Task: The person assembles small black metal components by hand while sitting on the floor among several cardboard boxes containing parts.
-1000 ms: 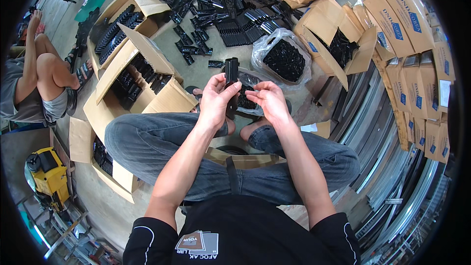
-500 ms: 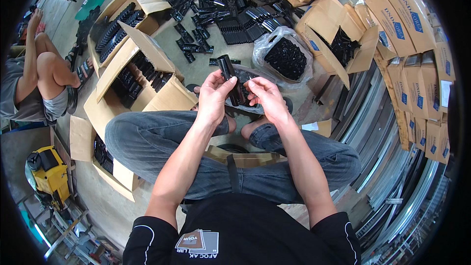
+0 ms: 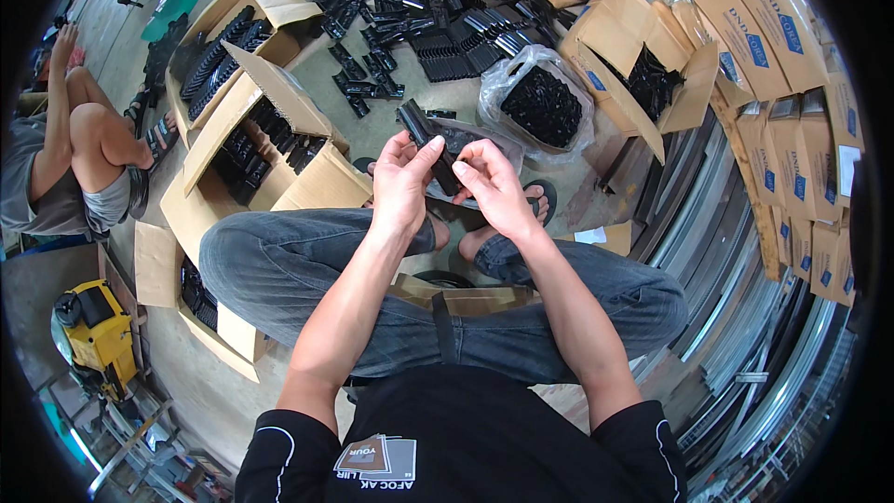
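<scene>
A glossy black elongated piece, tubular along its length, is held tilted above my shins; its exact kind is unclear. My left hand is closed around its upper part, thumb lying on top. At the lower end, my right hand pinches it between thumb and fingers; whether a smaller part is in that pinch is hidden. Just beyond my hands lies a clear plastic bag, partly covered by them. A second plastic bag, farther right, is filled with small black parts.
Black pieces are heaped on the floor ahead. Open cartons with black pieces stand at left, another carton at right. Stacked cartons and long metal profiles line the right. A person sits at far left, near a yellow machine.
The black piece has tilted further, its upper end leaning left. My right hand has shifted slightly left, its thumb now against the piece. One foot at right shows more.
</scene>
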A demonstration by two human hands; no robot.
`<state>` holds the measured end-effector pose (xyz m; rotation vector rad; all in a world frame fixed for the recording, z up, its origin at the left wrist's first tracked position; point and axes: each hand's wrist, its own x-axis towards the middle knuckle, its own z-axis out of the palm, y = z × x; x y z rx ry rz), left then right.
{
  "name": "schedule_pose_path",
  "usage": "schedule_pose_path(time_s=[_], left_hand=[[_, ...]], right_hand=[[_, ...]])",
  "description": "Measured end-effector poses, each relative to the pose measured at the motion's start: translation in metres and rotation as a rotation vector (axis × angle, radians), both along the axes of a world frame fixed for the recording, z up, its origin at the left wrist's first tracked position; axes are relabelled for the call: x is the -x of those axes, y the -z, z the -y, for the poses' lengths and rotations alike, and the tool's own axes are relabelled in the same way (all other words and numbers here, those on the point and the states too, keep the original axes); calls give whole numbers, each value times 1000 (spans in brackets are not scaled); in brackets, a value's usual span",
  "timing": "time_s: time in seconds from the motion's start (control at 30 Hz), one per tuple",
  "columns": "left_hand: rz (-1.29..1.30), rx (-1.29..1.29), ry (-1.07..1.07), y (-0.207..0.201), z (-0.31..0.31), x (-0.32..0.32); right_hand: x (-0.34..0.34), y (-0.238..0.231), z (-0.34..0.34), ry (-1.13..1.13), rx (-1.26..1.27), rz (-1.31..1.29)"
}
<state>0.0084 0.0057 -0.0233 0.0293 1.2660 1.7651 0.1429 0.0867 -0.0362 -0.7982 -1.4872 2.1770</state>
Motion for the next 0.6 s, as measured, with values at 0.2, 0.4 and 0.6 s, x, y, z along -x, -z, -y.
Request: schedule_pose_path(time_s=[0.2, 0.4, 0.6], left_hand=[[-91, 123, 34, -7, 2, 4], [-87, 130, 83, -13, 2, 7], [-112, 123, 129, -16, 2, 8]], right_hand=[[0, 1, 1, 21, -169, 28], [-1, -2, -3, 37, -182, 1], [-4, -11, -8, -4, -197, 35]])
